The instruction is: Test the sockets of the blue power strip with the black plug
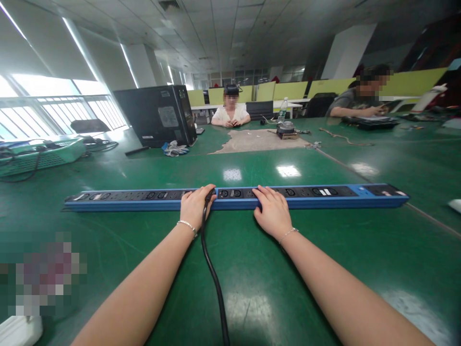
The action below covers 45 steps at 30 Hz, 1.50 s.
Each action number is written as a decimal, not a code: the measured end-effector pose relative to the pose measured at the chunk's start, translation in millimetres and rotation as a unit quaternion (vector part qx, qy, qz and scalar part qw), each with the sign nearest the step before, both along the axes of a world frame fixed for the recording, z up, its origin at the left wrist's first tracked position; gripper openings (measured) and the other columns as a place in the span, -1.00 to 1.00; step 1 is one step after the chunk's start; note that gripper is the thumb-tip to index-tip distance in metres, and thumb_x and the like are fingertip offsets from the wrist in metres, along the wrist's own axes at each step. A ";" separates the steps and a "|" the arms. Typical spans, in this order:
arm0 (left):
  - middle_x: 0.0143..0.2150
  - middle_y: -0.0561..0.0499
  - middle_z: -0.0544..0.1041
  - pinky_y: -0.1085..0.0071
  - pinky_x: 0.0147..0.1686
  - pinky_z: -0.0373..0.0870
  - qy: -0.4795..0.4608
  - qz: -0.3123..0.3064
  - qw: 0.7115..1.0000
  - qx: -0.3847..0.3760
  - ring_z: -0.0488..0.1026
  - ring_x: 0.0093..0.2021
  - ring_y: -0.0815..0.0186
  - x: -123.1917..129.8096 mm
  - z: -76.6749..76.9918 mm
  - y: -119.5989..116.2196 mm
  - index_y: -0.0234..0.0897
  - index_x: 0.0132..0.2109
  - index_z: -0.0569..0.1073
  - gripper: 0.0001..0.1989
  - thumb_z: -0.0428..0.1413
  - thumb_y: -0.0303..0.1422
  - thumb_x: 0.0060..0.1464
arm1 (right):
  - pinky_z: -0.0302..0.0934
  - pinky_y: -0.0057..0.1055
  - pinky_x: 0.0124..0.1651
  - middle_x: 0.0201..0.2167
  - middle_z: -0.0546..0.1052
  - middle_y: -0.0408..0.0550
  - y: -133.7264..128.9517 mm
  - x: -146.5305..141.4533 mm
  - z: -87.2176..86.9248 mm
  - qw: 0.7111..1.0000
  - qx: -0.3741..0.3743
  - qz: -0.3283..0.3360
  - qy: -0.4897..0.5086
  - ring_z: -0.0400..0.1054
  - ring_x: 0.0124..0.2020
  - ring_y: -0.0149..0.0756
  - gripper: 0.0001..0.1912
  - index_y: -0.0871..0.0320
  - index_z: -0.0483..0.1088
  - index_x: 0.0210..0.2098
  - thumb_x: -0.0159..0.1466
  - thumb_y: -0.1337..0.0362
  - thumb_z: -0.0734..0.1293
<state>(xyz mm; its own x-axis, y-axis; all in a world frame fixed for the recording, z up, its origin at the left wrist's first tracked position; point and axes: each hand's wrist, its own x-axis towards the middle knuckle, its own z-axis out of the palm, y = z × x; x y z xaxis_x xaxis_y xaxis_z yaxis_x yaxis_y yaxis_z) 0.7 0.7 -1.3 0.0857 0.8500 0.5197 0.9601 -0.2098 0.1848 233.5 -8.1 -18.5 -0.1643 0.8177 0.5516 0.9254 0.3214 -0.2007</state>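
Observation:
A long blue power strip (237, 203) with black sockets lies crosswise on the green table (144, 259). Near its middle, my left hand (195, 204) is closed around the plug end of a black cable (215, 278), which sits at the strip's sockets. The cable runs down toward me and out of view at the bottom. My right hand (272, 210) rests on the strip farther right, its fingers spread over the sockets and front edge.
Behind the strip stand a black computer case (154, 115), gloves (175, 148), a green basket (54, 156), cardboard (252, 142) and a bottle (283, 110). Two people sit across the table. A white object (21, 330) is at lower left.

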 end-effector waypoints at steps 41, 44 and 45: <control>-0.10 -0.03 0.53 0.29 -0.06 0.35 -0.214 0.025 0.977 0.014 0.45 -0.12 0.22 -110.2 22.3 16.0 -0.21 0.00 0.43 -0.62 -0.01 -0.20 0.07 | 0.00 -0.14 0.18 0.14 0.35 -0.06 2.4 2.7 -1.3 0.999 0.013 -0.004 -0.043 0.15 0.17 -0.16 -0.51 0.03 0.33 0.08 0.16 0.35 0.20; -0.08 -0.04 0.53 0.29 -0.03 0.34 -0.180 0.003 0.984 -0.007 0.44 -0.09 0.20 -120.4 19.4 16.0 -0.22 0.01 0.42 -0.61 -0.03 -0.18 0.07 | 0.01 -0.14 0.18 0.14 0.35 -0.07 2.7 2.9 -1.8 0.999 0.015 -0.003 -0.042 0.16 0.16 -0.15 -0.51 0.03 0.33 0.08 0.15 0.34 0.20; -0.08 -0.04 0.53 0.29 -0.02 0.33 -0.170 -0.004 0.985 -0.015 0.44 -0.08 0.20 -123.3 18.0 16.2 -0.22 0.01 0.42 -0.60 -0.03 -0.17 0.07 | 0.01 -0.14 0.18 0.14 0.35 -0.07 2.8 3.0 -1.9 0.999 0.016 -0.003 -0.042 0.16 0.16 -0.15 -0.51 0.03 0.33 0.08 0.15 0.34 0.20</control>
<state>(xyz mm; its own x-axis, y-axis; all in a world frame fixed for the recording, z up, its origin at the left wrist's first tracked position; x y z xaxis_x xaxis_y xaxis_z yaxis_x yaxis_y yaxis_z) -122.6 16.9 16.7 -0.0824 0.8652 0.4946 0.8402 -0.2066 0.5015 236.5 -5.3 -20.4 -0.2068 0.8006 0.5624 0.9404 0.3213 -0.1115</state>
